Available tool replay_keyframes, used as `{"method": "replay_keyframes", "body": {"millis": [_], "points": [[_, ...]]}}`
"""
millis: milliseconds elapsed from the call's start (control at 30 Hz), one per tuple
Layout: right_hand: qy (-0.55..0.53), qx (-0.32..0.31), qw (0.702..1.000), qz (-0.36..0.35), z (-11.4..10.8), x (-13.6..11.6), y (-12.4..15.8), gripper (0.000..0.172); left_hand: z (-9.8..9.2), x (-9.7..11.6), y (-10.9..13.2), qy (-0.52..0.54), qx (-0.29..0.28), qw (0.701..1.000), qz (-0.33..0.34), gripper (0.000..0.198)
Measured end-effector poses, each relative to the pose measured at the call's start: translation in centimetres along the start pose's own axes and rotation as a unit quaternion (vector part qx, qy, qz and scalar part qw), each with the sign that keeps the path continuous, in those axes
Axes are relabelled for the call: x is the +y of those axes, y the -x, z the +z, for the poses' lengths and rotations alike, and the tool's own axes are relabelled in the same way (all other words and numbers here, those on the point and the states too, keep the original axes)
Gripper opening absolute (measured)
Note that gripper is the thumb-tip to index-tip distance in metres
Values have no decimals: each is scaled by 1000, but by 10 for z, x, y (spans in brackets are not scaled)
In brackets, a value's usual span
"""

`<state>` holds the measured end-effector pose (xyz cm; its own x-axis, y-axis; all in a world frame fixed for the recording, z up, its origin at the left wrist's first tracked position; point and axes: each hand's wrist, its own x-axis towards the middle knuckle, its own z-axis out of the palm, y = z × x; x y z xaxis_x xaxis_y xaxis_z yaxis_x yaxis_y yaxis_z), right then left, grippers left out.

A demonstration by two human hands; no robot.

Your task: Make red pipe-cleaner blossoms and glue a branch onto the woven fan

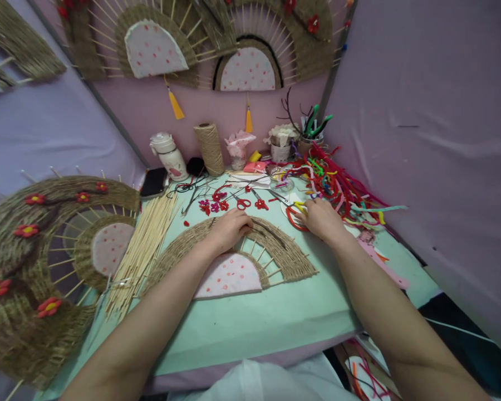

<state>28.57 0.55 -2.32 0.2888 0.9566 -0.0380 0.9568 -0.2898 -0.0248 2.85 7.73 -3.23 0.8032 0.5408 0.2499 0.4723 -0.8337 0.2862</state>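
Observation:
A woven jute fan (275, 245) with wooden spokes and a pink dotted fabric centre (230, 275) lies on the mint-green table (250, 323). My left hand (230, 227) rests on the fan's top edge with its fingers curled down onto the weave. My right hand (320, 218) is to the right of the fan, fingers closed over red and yellow pipe cleaners (297, 214) beside a white plate. Small red flowers (212, 206) lie just beyond the fan.
A bundle of bamboo sticks (144, 245) lies left of the fan, and finished fans (37, 267) lean at the left. Scissors (241, 201), a twine spool (209, 148), a white bottle (169, 156), a phone (153, 181) and a heap of coloured pipe cleaners (342, 184) crowd the back.

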Motion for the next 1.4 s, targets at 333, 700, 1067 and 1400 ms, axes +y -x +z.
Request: {"method": "replay_keyframes", "body": {"millis": [333, 700, 1067, 1400], "points": [[-1, 11, 1000, -13, 4, 5, -2, 50, 11, -2, 4, 32, 9, 999, -16, 7], [-15, 10, 1000, -19, 6, 7, -3, 47, 9, 3, 4, 62, 23, 998, -1, 10], [-30, 12, 999, -27, 9, 11, -6, 46, 9, 0, 4, 67, 69, 994, 45, 18], [-39, 23, 999, -26, 10, 12, -6, 49, 5, 6, 7, 4, 40, 998, 56, 19]]}}
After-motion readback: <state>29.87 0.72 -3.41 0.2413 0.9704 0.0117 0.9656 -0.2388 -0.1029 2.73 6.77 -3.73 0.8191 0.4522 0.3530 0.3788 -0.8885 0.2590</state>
